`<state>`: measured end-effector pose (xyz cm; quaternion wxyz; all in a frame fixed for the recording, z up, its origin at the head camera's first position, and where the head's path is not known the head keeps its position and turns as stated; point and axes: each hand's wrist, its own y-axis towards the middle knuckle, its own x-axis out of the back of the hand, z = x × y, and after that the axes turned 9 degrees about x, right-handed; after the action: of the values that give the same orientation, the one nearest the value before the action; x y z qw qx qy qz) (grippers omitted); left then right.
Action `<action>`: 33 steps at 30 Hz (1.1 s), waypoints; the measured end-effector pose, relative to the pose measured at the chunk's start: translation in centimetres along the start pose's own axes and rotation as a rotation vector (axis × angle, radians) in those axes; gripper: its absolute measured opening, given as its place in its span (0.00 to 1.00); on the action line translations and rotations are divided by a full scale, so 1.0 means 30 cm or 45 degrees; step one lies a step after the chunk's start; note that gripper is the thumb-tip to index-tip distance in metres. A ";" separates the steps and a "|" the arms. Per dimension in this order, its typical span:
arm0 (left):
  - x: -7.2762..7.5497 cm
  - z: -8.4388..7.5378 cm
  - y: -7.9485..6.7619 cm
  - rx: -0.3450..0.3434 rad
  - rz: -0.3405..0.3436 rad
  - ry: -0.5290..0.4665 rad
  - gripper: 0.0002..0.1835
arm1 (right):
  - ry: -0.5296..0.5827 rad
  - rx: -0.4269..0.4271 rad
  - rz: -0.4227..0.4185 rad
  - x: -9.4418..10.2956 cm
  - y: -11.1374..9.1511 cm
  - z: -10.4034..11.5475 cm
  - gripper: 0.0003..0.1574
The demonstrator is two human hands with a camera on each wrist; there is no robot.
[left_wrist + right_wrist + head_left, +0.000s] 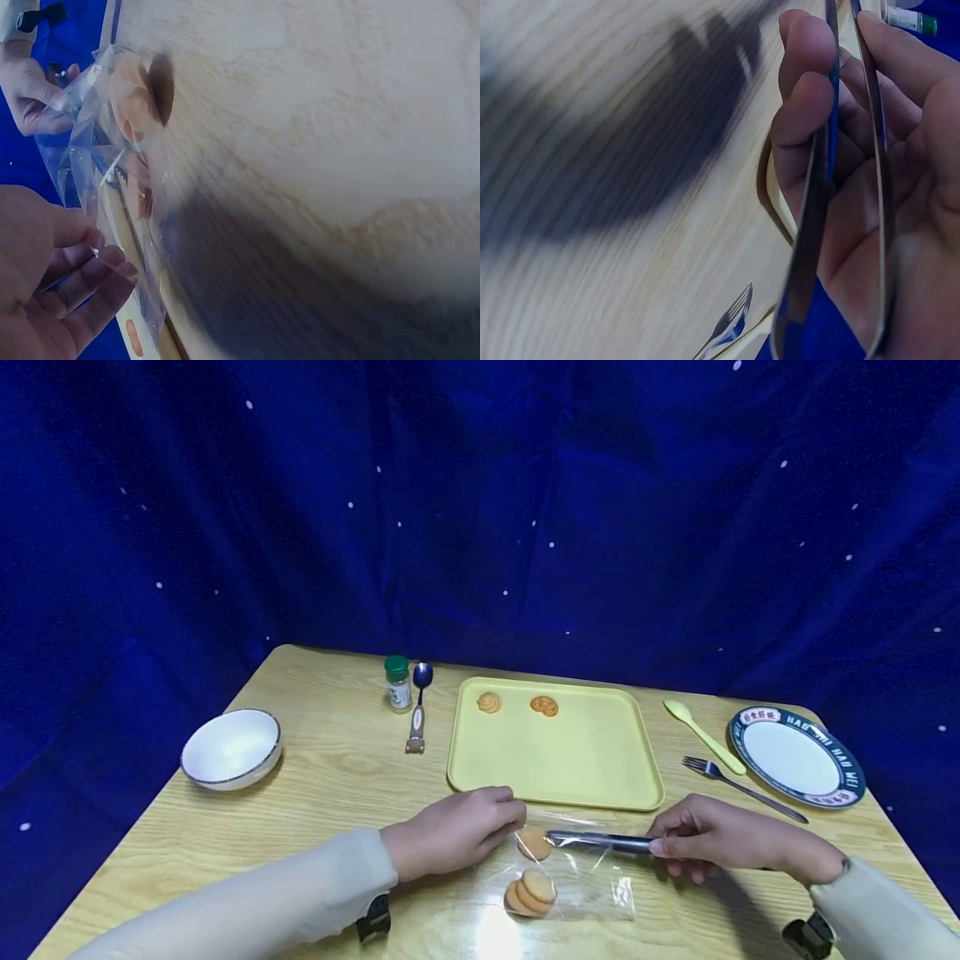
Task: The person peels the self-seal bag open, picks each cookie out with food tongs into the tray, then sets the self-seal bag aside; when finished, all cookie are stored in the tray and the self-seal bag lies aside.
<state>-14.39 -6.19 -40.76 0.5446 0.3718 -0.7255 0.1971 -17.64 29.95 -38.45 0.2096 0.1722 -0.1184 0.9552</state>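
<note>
A clear plastic bag (592,885) lies in front of the yellow tray, with round cookies (531,893) inside. My left hand (457,831) pinches the bag's edge between thumb and fingertips, as the left wrist view shows (45,277). In my right hand (708,839) I grip metal tongs (607,841); in the right wrist view their two arms (810,240) run between thumb and fingers. The tips of the tongs reach a single cookie (534,843) at the bag's upper part. Whether they pinch it I cannot tell.
The yellow tray (555,760) holds two small cookies (489,702) near its far edge. Left of it are a spoon (417,718), a green-capped shaker (397,685) and a white bowl (232,747). To its right lie a yellow spoon (705,737), a fork (742,787) and a plate (795,756).
</note>
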 end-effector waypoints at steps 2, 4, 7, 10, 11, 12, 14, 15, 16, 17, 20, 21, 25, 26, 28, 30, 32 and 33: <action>-0.001 -0.001 -0.002 0.003 -0.002 0.003 0.06 | 0.004 -0.011 0.006 0.000 0.012 0.001 0.14; -0.001 -0.001 -0.004 0.003 -0.005 0.005 0.06 | 0.006 -0.016 0.012 -0.001 0.024 0.002 0.15; 0.000 -0.001 -0.005 -0.001 -0.007 0.013 0.06 | 0.006 0.003 0.028 -0.003 0.042 0.002 0.15; 0.002 0.000 -0.007 0.004 -0.001 0.015 0.06 | 0.001 0.023 0.029 -0.002 0.048 0.002 0.15; 0.002 0.000 -0.008 0.007 0.002 0.018 0.05 | -0.003 0.033 0.027 0.000 0.046 0.002 0.15; 0.001 0.001 -0.009 0.011 0.005 0.021 0.05 | -0.006 0.037 0.022 0.003 0.040 0.002 0.14; 0.001 0.001 -0.010 0.017 0.013 0.027 0.05 | -0.008 0.041 0.013 0.013 0.021 0.005 0.14; 0.000 0.002 -0.011 0.021 0.017 0.028 0.05 | -0.009 0.047 0.008 0.018 0.006 0.007 0.13; 0.000 0.003 -0.011 0.024 0.019 0.031 0.05 | -0.017 0.052 0.002 0.025 -0.010 0.009 0.12; -0.001 0.004 -0.012 0.026 0.022 0.031 0.05 | -0.017 0.059 -0.002 0.033 -0.028 0.014 0.12; -0.002 0.011 -0.015 0.035 0.026 0.013 0.04 | 0.005 0.058 -0.020 0.059 -0.091 0.026 0.12; -0.003 0.013 -0.016 0.039 0.026 0.008 0.04 | 0.018 0.064 -0.021 0.069 -0.114 0.028 0.12; -0.006 0.021 -0.016 0.058 0.025 0.002 0.05 | 0.018 0.061 -0.052 0.115 -0.204 0.033 0.16; -0.007 0.023 -0.015 0.059 0.023 0.009 0.05 | -0.006 0.066 -0.061 0.128 -0.223 0.033 0.17; -0.009 0.023 -0.013 0.055 0.019 0.016 0.06 | -0.057 0.041 -0.107 0.155 -0.254 0.034 0.17; -0.012 0.022 -0.009 0.049 0.012 0.026 0.06 | -0.117 0.022 -0.162 0.181 -0.276 0.034 0.17; -0.014 0.020 -0.007 0.048 0.009 0.028 0.06 | -0.192 -0.009 -0.233 0.204 -0.285 0.033 0.16; -0.014 0.018 -0.006 0.050 0.009 0.028 0.06 | -0.230 -0.024 -0.277 0.213 -0.283 0.033 0.15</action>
<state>-14.55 -6.53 -41.36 0.5444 0.3776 -0.7169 0.2172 -19.05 39.46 -33.83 0.3019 0.2675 -0.1265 0.9063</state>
